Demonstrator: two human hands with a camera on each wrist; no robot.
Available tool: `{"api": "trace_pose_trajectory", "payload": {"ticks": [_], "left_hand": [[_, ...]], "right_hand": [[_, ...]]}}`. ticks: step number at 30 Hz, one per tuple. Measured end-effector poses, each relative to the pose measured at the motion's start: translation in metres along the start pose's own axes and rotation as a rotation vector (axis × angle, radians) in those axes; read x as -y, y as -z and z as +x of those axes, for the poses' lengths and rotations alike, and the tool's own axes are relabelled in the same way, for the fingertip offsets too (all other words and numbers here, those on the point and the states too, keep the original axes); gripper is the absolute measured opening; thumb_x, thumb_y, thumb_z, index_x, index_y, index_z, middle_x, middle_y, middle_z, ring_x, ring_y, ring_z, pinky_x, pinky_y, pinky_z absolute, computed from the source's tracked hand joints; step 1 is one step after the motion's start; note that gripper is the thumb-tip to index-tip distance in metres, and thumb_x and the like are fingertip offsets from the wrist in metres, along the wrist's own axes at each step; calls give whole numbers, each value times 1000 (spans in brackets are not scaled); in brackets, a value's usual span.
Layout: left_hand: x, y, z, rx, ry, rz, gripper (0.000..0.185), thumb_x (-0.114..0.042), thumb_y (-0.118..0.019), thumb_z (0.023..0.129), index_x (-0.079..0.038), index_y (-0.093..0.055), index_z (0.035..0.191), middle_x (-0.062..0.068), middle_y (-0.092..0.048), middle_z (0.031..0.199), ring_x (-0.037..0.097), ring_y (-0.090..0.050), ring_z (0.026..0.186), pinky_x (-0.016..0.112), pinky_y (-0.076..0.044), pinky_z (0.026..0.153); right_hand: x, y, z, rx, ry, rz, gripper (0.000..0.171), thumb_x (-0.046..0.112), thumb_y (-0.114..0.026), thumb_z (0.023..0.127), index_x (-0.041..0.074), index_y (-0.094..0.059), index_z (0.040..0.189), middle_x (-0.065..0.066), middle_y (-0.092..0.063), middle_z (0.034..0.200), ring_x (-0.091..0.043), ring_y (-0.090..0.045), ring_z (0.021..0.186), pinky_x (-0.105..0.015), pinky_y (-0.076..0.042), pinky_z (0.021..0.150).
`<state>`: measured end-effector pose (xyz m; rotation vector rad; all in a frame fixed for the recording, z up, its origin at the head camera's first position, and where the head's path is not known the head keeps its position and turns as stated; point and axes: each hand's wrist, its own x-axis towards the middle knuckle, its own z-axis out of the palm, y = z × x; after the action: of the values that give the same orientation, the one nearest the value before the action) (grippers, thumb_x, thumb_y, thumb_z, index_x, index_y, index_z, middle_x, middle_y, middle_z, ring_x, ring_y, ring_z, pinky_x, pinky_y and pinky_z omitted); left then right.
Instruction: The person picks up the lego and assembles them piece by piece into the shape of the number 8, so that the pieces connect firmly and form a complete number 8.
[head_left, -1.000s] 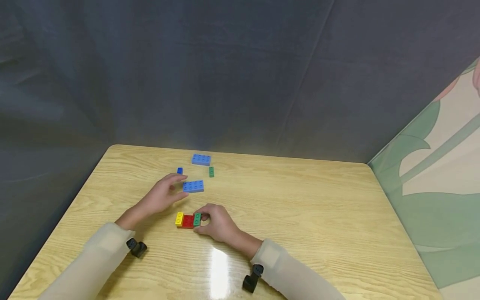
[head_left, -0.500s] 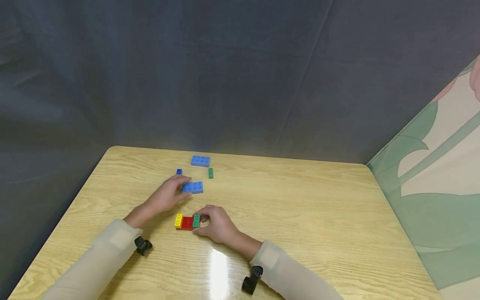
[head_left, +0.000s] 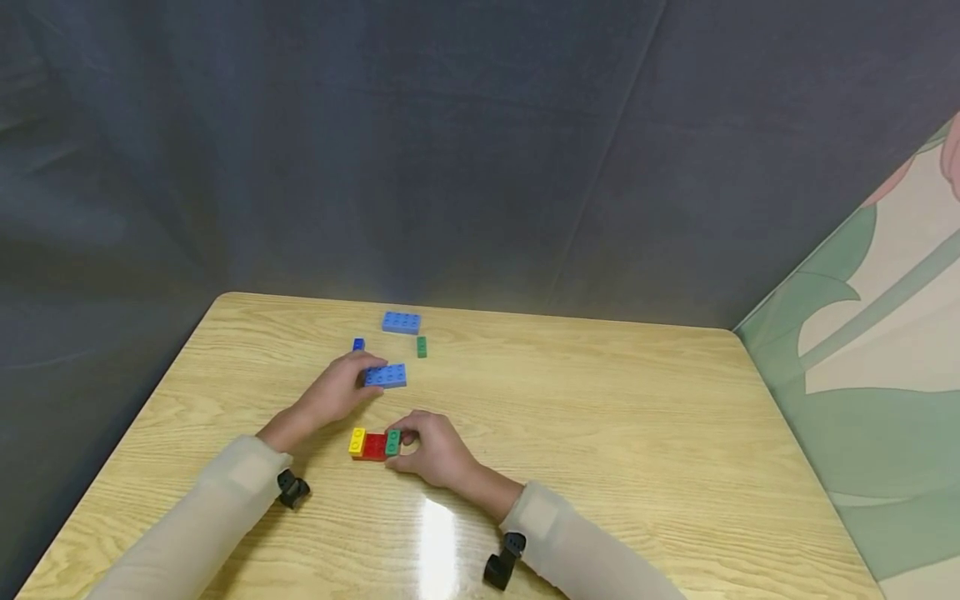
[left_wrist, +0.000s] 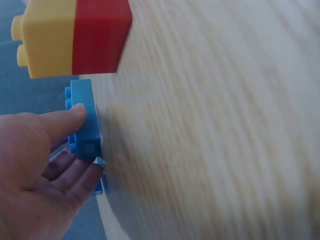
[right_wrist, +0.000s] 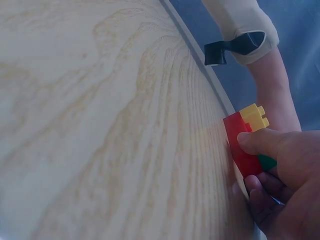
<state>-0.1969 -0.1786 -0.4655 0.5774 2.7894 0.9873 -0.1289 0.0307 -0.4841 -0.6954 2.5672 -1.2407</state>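
My left hand (head_left: 336,392) pinches a light-blue 2x4 toy brick (head_left: 388,377) at its left end. The left wrist view has the thumb on that brick's near side (left_wrist: 90,140) and the fingers across from it. Nearer to me lies a red brick (head_left: 375,447), with a yellow brick (head_left: 357,442) on its left end and a green brick (head_left: 393,442) on its right. My right hand (head_left: 435,450) grips this stack at the green end. From the right wrist, the thumb presses the red brick's side (right_wrist: 239,150); fingers partly hide the green brick (right_wrist: 267,161).
Toward the table's far edge lies another light-blue brick (head_left: 401,323). A small green brick (head_left: 422,347) is just in front of it, and a small dark-blue brick (head_left: 358,343) lies beyond my left fingers. Bare wood tabletop (head_left: 615,433) stretches to the right, with a dark curtain (head_left: 480,167) behind.
My left hand has moved right, and its spread fingers have closed onto the near light-blue brick. The right hand and the red, yellow and green stack stay in place.
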Motion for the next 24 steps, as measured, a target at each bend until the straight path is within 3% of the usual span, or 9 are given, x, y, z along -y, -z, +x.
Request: {"api": "trace_pose_trajectory", "payload": {"ticks": [8,24], "left_hand": [[2,-1,0,-20,6,-1,39,-10,-69,98,2,-62,135,22,-59,136,41,-54,128,56,-43,108],[-1,11,-12,-80,-102,-72,35,-5,-68,98,1,-64,132,19,-62,129,40,-58,122,56,-48,102]], "right_hand": [[3,0,-1,3,-12,4,33,13,-91,78,6,-77,108,8,-62,85,-3,-55,76,-16,-49,69],[3,1,-1,9,-24,-1,35,15,-91,78,6,-77,109,7,-61,85,-2,-54,76,-17,-48,69]]}}
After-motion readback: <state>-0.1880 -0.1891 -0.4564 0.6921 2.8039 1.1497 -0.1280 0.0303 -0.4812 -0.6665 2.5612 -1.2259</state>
